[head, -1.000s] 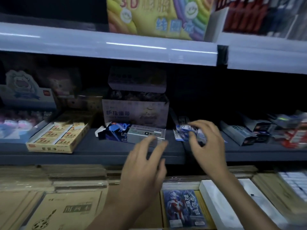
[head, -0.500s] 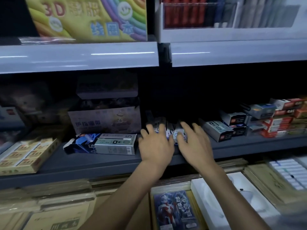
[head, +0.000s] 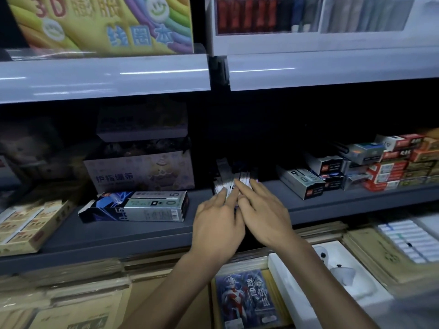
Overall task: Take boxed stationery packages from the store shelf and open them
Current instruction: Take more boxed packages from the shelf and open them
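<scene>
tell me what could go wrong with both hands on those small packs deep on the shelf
The left hand and right hand both lie with straight fingers on the same loose small packs; they may push them deeper into the dark shelf rather than grip one. The left hand is close to the blue box with its end flap open; a nudge could slide it toward the shelf edge.
</scene>
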Demonstrator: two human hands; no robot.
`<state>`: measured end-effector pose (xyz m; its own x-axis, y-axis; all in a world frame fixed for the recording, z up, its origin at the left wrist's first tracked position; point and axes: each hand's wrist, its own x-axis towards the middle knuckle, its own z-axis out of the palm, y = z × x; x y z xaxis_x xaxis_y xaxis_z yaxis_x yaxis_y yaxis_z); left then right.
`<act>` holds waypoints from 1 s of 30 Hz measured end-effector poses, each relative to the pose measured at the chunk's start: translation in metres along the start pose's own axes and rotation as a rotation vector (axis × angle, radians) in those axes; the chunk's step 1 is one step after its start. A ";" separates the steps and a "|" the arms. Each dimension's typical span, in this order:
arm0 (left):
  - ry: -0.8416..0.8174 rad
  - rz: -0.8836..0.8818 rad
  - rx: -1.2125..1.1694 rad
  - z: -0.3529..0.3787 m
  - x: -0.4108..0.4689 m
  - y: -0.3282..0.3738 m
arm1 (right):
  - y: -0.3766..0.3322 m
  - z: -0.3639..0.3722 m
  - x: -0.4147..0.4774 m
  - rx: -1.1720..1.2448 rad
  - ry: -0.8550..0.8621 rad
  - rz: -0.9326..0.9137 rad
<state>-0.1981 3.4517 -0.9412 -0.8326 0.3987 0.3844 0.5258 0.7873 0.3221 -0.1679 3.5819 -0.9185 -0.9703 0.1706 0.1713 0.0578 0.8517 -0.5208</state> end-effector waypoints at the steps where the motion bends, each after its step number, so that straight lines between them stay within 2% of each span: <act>1: -0.010 0.006 -0.044 -0.004 -0.003 -0.002 | -0.001 0.001 -0.003 -0.005 -0.001 -0.016; 7: -0.022 0.038 -0.227 -0.027 -0.025 -0.009 | -0.004 0.007 -0.023 -0.093 0.021 -0.087; 14: 0.061 -0.093 -0.416 -0.026 -0.047 -0.018 | -0.003 0.011 -0.046 -0.256 -0.033 -0.194; 18: 0.130 -0.130 -0.498 -0.022 -0.050 -0.019 | 0.008 0.016 -0.046 -0.376 0.062 -0.290; 25: 0.233 -0.137 -0.562 -0.018 -0.061 -0.020 | 0.015 0.026 -0.048 -0.527 0.185 -0.335; 30: 0.292 -0.093 -0.573 -0.014 -0.067 -0.022 | 0.023 0.024 -0.056 -0.544 0.212 -0.394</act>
<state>-0.1518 3.4016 -0.9622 -0.8398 0.1334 0.5262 0.5308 0.4044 0.7447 -0.1177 3.5798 -0.9603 -0.8796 -0.1559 0.4495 -0.1258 0.9874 0.0963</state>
